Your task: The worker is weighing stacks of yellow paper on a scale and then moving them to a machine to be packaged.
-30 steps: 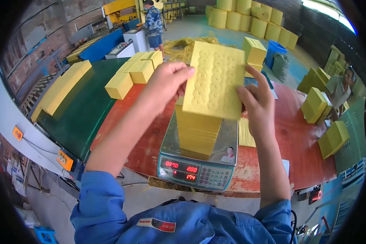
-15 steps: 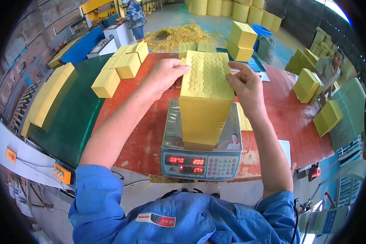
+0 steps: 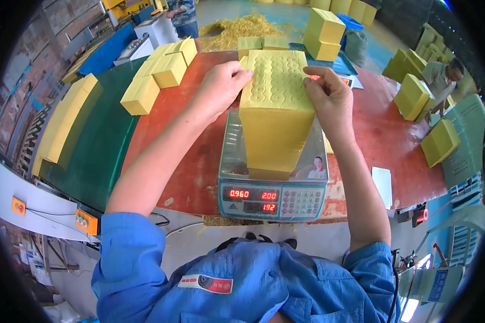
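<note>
Yellow embossed sheet stack [image 3: 275, 116] standing on digital scale [image 3: 273, 177], on red table [image 3: 382, 134]. L hand [image 3: 221, 86] curled, pressing stack's left top edge; R hand [image 3: 328, 94] pinching right top edge w/ fingers. Both forearms stretched fwd, elbows low.

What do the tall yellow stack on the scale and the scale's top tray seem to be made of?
Tall yellow stack: thin embossed paper sheets, probably; matte, with rows of small raised bumps on top and fine layered edges. Scale's top tray: likely stainless steel; grey, smooth, faintly reflective.
</note>
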Demonstrator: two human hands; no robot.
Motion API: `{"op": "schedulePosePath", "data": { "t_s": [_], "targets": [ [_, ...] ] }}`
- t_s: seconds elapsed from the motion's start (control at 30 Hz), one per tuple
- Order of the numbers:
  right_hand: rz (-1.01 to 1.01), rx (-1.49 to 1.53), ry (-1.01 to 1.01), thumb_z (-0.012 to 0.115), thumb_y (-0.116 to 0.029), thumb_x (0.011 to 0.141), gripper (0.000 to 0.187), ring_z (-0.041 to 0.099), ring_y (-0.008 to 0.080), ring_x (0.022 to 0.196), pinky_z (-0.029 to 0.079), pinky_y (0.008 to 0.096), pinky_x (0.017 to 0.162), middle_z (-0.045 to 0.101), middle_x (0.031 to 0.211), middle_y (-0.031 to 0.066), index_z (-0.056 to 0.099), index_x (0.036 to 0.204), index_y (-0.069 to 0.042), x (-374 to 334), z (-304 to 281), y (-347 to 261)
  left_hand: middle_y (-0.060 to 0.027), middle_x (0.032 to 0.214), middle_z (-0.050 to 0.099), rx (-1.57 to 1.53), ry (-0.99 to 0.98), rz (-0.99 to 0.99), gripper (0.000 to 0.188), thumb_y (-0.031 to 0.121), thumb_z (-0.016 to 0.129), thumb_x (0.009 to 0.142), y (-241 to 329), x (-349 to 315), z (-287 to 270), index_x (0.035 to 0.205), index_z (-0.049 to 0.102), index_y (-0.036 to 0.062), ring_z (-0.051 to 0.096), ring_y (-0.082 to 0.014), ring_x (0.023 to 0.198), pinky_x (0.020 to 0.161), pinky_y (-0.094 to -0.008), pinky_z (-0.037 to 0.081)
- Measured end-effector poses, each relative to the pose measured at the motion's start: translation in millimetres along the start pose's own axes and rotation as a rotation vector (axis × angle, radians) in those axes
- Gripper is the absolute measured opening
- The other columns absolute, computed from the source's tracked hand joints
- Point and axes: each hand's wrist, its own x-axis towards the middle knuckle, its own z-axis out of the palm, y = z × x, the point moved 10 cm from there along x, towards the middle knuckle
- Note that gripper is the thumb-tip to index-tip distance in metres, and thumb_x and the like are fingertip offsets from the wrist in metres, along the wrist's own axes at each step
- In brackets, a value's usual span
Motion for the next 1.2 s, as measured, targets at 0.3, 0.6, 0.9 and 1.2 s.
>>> {"op": "schedulePosePath", "data": {
  "t_s": [0.3,0.6,0.9,1.2],
  "targets": [
    [0.065,0.292,0.079,0.057,-0.007,0.095,0.020,0.049,0.0039,0.066,0.042,0.0210,0.061,0.055,0.075,-0.0014,0.065,0.113,0.001,-55.8,-40.6,-9.7,0.0015,0.062,0.051,-0.075,0.204,0.074,0.024,0.024,0.051,0.101,16.9,-89.9,-22.0,0.081,0.054,0.0107,0.041,-0.0053,0.048,0.042,-0.0195,0.028],
    [0.178,0.345,0.045,0.051,-0.002,0.097,0.023,0.049,0.0066,0.063,0.040,0.0217,0.060,0.055,0.072,0.0009,0.062,0.116,0.006,-156.1,-76.6,6.9,-0.0001,0.060,0.052,-0.339,0.398,0.000,0.026,0.021,0.049,0.102,-42.6,-214.4,-19.6,0.080,0.055,0.0081,0.040,-0.0032,0.048,0.043,-0.0177,0.028],
    [0.288,0.493,0.011,0.055,-0.006,0.097,0.020,0.051,0.0069,0.063,0.041,0.0217,0.061,0.057,0.069,0.0002,0.065,0.112,0.003,-180.7,-78.2,32.8,-0.0034,0.062,0.048,-0.374,0.430,-0.078,0.026,0.023,0.049,0.102,-62.4,-231.5,0.8,0.082,0.053,0.0063,0.038,-0.0071,0.049,0.040,-0.0220,0.027],
    [0.299,0.496,0.039,0.055,-0.006,0.098,0.020,0.051,0.0069,0.063,0.042,0.0218,0.061,0.058,0.070,0.0010,0.065,0.112,0.004,-179.9,-93.9,41.8,-0.0031,0.063,0.049,-0.346,0.412,-0.058,0.026,0.022,0.049,0.102,-50.3,-217.1,20.4,0.081,0.052,0.0064,0.040,-0.0074,0.049,0.040,-0.0220,0.028]
  ]
}}
